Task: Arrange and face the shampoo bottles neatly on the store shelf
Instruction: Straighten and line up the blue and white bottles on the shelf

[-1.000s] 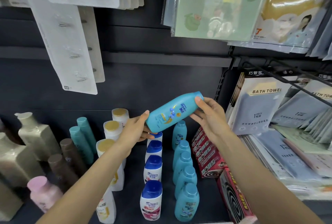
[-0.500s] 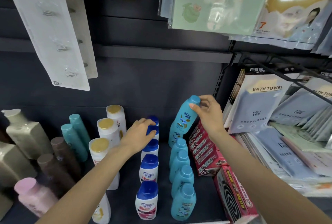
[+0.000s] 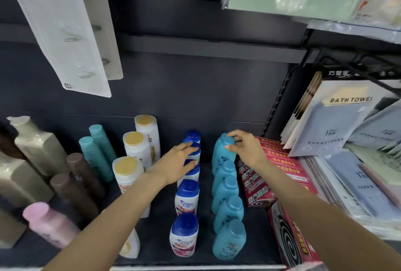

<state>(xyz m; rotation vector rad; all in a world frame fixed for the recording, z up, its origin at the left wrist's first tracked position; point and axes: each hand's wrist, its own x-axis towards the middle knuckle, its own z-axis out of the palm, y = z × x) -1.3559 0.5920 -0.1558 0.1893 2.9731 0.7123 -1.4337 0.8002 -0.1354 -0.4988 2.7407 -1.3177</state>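
Dim, soft motion blur throughout; wide-angle bending at edges.

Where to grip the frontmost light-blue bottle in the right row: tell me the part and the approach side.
Grip the frontmost light-blue bottle by its cap and shoulder, coming from above and the front. It stands upright at the shelf edge, with another bottle close behind and the red box beside it.

Shelf [image 3: 156,246] dark charcoal; at its centre a row of white bottles [image 3: 187,197] with blue caps and pink-red label bands; toward 3 o'clock a row of light blue bottles [image 3: 227,210], caps matching; toward 9 o'clock white bottles [image 3: 138,147] capped gold, then teal bottles [image 3: 95,157], brown bottles [image 3: 73,192], beige bottles [image 3: 39,147]; pink bottle [image 3: 47,223] at 8 o'clock; red boxes [image 3: 280,166] with yellow lettering and a black spiral print at 3 o'clock.
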